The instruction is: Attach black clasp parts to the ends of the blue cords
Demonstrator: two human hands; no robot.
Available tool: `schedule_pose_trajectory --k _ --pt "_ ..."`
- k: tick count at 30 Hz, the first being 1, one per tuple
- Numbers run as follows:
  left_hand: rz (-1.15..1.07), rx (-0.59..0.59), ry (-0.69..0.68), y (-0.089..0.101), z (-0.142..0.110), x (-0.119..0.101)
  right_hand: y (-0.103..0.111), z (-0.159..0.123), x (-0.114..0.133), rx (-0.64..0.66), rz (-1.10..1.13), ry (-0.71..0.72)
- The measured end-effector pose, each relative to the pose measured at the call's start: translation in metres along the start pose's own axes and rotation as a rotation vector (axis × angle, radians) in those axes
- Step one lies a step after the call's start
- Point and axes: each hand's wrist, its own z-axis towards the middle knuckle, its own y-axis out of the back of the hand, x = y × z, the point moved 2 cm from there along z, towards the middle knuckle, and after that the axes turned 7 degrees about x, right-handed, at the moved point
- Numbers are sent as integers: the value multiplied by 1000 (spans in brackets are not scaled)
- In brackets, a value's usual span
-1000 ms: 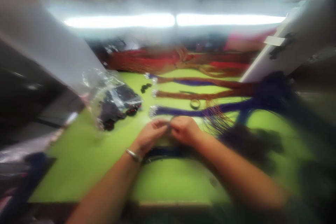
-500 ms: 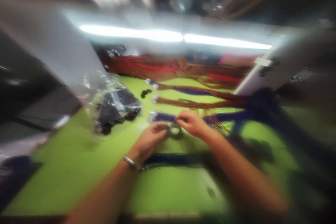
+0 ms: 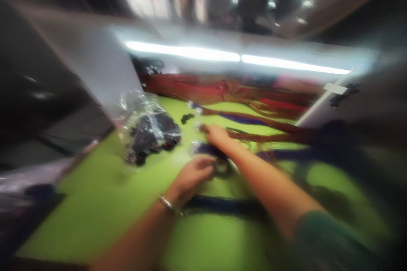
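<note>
Since the last frame, the right hand [image 3: 218, 136] has moved forward and left, away from the roll [image 3: 222, 174], which now sits at the fingertips of the left hand [image 3: 192, 175] alone. My view has tipped up slightly too.

I see the right forearm stretched diagonally across the table [image 3: 111, 203], knuckles up and wrist nearly straight, with a green sleeve [image 3: 324, 237] at the elbow. Its fingers are bent down at the brown bundle [image 3: 263, 136], just beside the white end [image 3: 197, 126]; through the blur I cannot tell whether they grip it. The left hand is lower and nearer to me, back of the hand outward, its thumb and fingers pinched on the left edge of the roll. A shiny metal bracelet [image 3: 165, 202] circles that wrist.

The roll is a dark, smooth ring with a round hole. It is just in front of the purple bundle [image 3: 210, 149], whose thin strands end in a clear, glossy clump. Nearer me, a dark blue bundle [image 3: 222, 204] lies flat and straight. To the left I have a crinkled, clear plastic bag [image 3: 152, 131] of black pieces, and beside it a few small loose ones [image 3: 187, 118]. The table is smooth and lime green.
</note>
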Motion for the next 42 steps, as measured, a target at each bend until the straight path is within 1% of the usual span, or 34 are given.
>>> schedule_pose_trajectory --k 3,5,7,10,13,15,18,20,22,24,26,27,29,31,33,35,36,37,38,40,42 --pt "12 8 8 2 1 1 -9 6 1 -11 -11 -7" --pt "18 10 14 2 2 1 -10 6 1 -6 -11 3" --pt "20 4 13 2 1 1 -7 3 1 -7 -5 14" --pt "25 0 -3 2 1 1 4 -5 0 -30 12 30" --pt "37 26 -23 3 1 2 19 -19 -3 -62 22 39" --pt "42 40 -28 2 1 1 30 -33 -5 -120 59 60" --pt "35 22 -16 0 0 -1 40 -56 -6 -215 213 173" --pt "14 1 -11 -1 0 -3 41 -68 -3 -234 326 266" --pt "-7 -16 -18 -1 0 -4 37 -78 1 -250 390 322" --pt "-8 -19 -23 0 0 -3 35 -85 3 -286 414 341" --pt "11 -11 -10 2 0 -2 39 -89 0 -352 426 331" --pt "24 -11 2 3 1 -1 45 -91 -6 -411 438 317" --pt "50 -16 24 5 1 1 66 -95 -25 -564 499 253" --pt "65 -14 39 7 1 1 94 -98 -53 -718 645 151" --pt "66 -7 42 8 2 1 119 -103 -81 -848 839 49" --pt "66 -13 42 9 2 1 134 -113 -101 -963 968 12" --pt "66 -18 41 9 2 0 137 -119 -104 -989 1000 20" --pt "66 -24 39 9 2 0 135 -127 -103 -977 1013 42" --pt "65 -30 37 8 2 -1 129 -134 -98 -930 1010 71" --pt "52 -36 33 5 2 -2 106 -148 -79 -752 963 127" --pt "23 -34 29 1 1 -3 74 -157 -54 -550 881 170"
